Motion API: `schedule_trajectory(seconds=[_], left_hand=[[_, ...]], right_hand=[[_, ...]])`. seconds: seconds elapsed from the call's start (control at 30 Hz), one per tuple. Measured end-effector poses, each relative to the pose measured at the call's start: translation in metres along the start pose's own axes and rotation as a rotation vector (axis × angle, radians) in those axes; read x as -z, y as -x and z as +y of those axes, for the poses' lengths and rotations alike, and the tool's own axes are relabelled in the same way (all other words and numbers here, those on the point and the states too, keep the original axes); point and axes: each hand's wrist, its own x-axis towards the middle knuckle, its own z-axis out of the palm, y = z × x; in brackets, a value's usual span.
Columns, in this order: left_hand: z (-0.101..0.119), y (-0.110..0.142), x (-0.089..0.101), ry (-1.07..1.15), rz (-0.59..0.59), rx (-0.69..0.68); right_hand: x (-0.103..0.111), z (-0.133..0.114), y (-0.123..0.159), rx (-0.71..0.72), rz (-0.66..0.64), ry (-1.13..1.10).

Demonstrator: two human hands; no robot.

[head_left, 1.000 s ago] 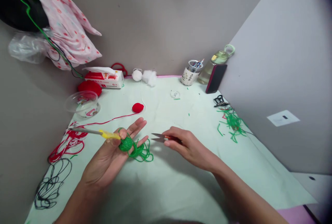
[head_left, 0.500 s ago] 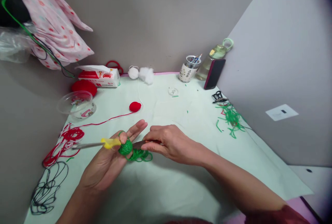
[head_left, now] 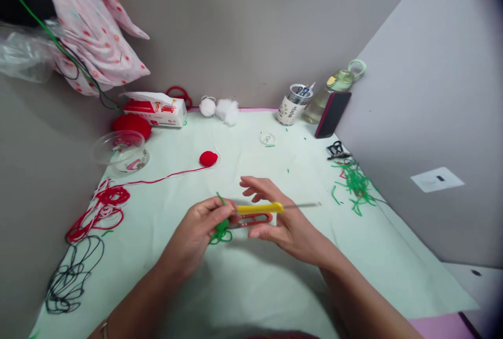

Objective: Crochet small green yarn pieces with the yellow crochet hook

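Note:
My left hand (head_left: 200,229) is closed, its thumb and fingers around a yellow-handled crochet hook (head_left: 259,208) and a pair of thread snips (head_left: 257,219) with orange-red handles. The hook's metal shaft points right, passing in front of my right hand. Green yarn (head_left: 221,233) hangs beneath the left fingers, and one strand sticks up above them. The small green crocheted ball is mostly hidden by that hand. My right hand (head_left: 288,223) has its fingers and thumb apart around the snips' handle end, gripping nothing.
A red ball (head_left: 208,159) lies beyond my hands, with red and white yarn (head_left: 112,196) running left. Dark cord (head_left: 74,276), a clear tub (head_left: 131,158) and a tissue pack (head_left: 157,111) are left. Green scraps (head_left: 357,182), a phone (head_left: 333,115) and a pen holder (head_left: 294,106) stand or lie right.
The snips have passed from my right hand to my left, and the right fingers have opened. My left hand has turned over, so the hook now points right instead of left.

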Motion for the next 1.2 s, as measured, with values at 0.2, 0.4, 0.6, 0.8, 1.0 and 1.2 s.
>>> schedule_trajectory(seconds=[0.2, 0.4, 0.6, 0.8, 1.0, 1.2], left_hand=[[-0.021, -0.01, -0.003, -0.115, -0.076, -0.024], [-0.02, -0.011, 0.009, -0.235, -0.012, -0.001], [-0.021, -0.005, 0.005, -0.4, 0.049, -0.072], [-0.019, -0.001, 0.006, -0.561, 0.107, -0.294], [-0.015, -0.004, 0.012, -0.743, 0.085, -0.424], [-0.013, -0.003, 0.007, -0.761, 0.155, -0.421]], right_hand=[[-0.022, 0.006, 0.002, 0.291, 0.193, 0.374], [-0.002, 0.032, -0.002, 0.298, 0.532, 0.704], [-0.004, 0.026, -0.002, -0.073, 0.519, 0.308], [-0.026, 0.004, -0.003, -0.402, -0.146, -0.322], [-0.024, 0.014, -0.006, -0.547, -0.109, -0.609], [-0.034, 0.015, -0.001, -0.55, -0.104, -0.736]])
